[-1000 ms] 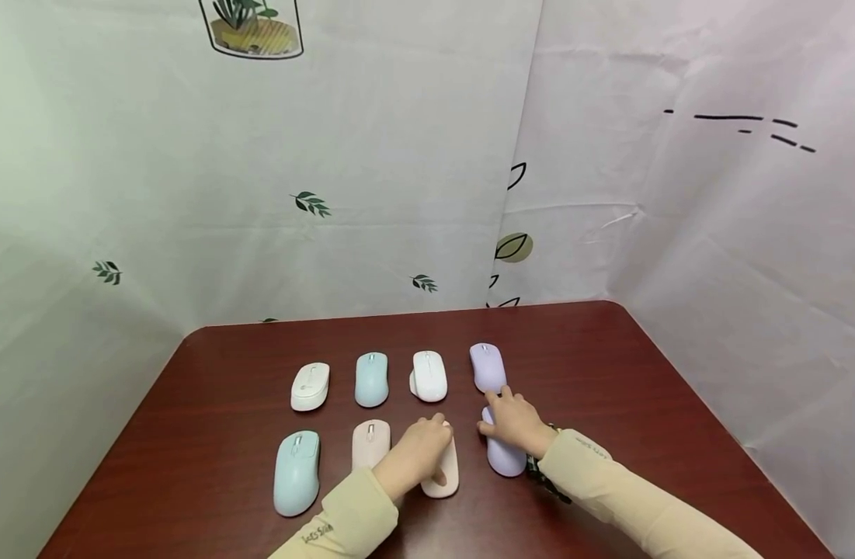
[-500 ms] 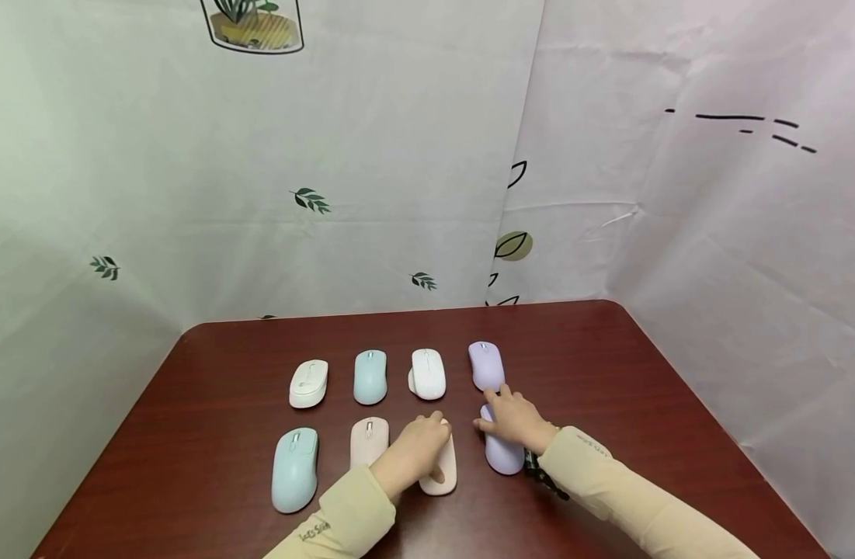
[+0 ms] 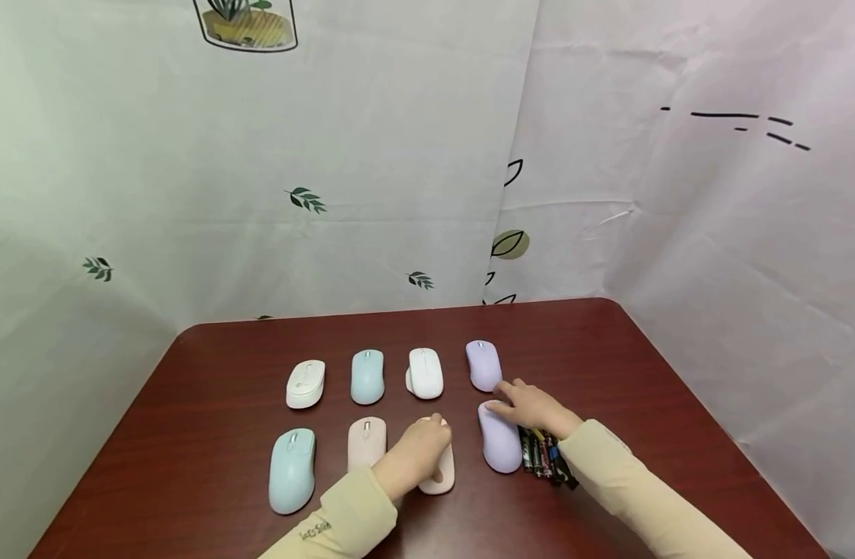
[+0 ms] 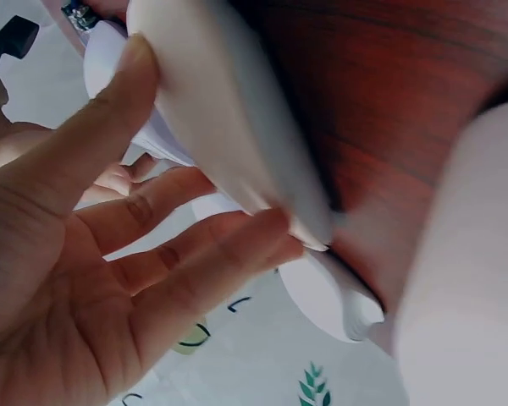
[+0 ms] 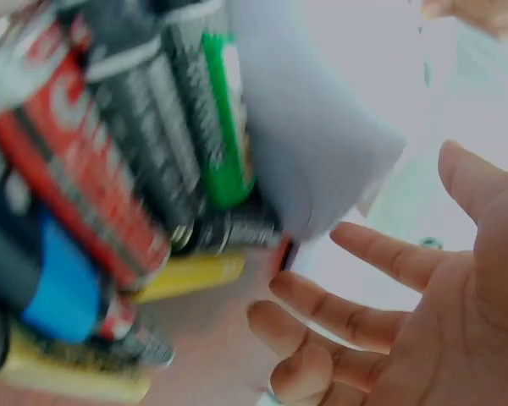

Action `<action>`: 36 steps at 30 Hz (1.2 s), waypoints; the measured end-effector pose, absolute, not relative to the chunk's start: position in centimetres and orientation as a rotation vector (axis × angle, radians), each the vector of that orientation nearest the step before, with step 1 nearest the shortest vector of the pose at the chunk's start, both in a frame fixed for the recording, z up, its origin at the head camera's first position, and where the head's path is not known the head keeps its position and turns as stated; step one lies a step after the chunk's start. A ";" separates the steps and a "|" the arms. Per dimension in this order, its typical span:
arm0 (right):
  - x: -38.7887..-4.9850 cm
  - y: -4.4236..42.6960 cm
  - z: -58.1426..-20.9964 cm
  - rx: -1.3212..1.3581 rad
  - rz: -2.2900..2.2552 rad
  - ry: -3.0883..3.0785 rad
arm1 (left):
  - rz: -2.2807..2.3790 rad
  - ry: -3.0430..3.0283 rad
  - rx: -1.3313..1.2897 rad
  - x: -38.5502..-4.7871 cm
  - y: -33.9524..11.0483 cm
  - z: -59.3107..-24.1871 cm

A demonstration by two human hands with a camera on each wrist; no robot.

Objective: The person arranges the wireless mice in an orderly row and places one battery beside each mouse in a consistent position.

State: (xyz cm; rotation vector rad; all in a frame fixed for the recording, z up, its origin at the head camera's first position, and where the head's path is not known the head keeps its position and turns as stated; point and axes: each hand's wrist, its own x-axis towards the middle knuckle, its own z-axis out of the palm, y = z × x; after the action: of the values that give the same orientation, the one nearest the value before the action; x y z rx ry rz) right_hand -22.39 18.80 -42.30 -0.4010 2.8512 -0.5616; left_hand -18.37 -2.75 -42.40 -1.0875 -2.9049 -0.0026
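My left hand (image 3: pixel 418 453) rests over a pale beige computer mouse (image 3: pixel 441 480) on the table. In the left wrist view, the thumb and fingers grip that mouse (image 4: pixel 216 106) along its edges. Beside the nearer lavender mouse (image 3: pixel 500 446) is my right hand (image 3: pixel 532 407), its fingers spread and relaxed around nothing. In the head view the fingertips overlap the mouse's front end; contact is unclear. Under the right hand and sleeve lie several batteries (image 3: pixel 539 454), partly hidden. The right wrist view shows these batteries (image 5: pixel 76 161) close up, with red, green, blue and yellow labels.
A back row holds a white mouse (image 3: pixel 305 383), a light blue mouse (image 3: pixel 367 377), another white mouse (image 3: pixel 425 373) and a second lavender mouse (image 3: pixel 484 365). In front stand a larger light blue mouse (image 3: pixel 292 471) and a pinkish mouse (image 3: pixel 366 443). Patterned cloth (image 3: pixel 371 155) hangs behind the table.
My right hand has shifted off the nearer lavender mouse to the right, uncovering it and the batteries beside it. The left hand stays on the beige mouse.
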 end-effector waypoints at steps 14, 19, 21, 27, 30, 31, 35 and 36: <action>-22.2 23.7 -41.7 -0.458 -0.697 2.719 | 0.038 -2.921 -1.002 -17.5 -2.9 -42.1; -22.2 25.2 -41.4 -0.497 -0.684 2.715 | 0.050 -2.843 -1.016 -17.3 -3.2 -42.1; -22.3 25.9 -41.2 -0.527 -0.694 2.702 | 0.045 -2.809 -1.036 -17.3 -3.2 -42.0; -22.5 28.0 -40.8 -0.602 -0.778 2.669 | 0.046 -2.769 -1.125 -17.8 -2.6 -41.2; -22.6 28.7 -40.8 -0.635 -0.795 2.703 | 0.047 -2.761 -1.202 -18.5 -1.9 -41.3; -22.6 28.9 -40.9 -0.641 -0.796 2.725 | 0.050 -2.759 -1.227 -18.8 -1.7 -41.4; -22.7 29.3 -41.1 -0.621 -0.804 2.815 | -0.002 -2.717 -1.311 -19.8 -0.5 -41.5; -22.7 29.4 -41.2 -0.613 -0.798 2.834 | -0.017 -2.699 -1.324 -20.0 -0.1 -41.4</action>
State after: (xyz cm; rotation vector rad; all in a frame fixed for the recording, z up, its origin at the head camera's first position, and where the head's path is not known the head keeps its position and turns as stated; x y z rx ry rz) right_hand -22.68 29.37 -41.21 -0.6128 2.8340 -0.7980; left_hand -20.01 -0.13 -41.43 -1.3244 -2.6987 -0.0165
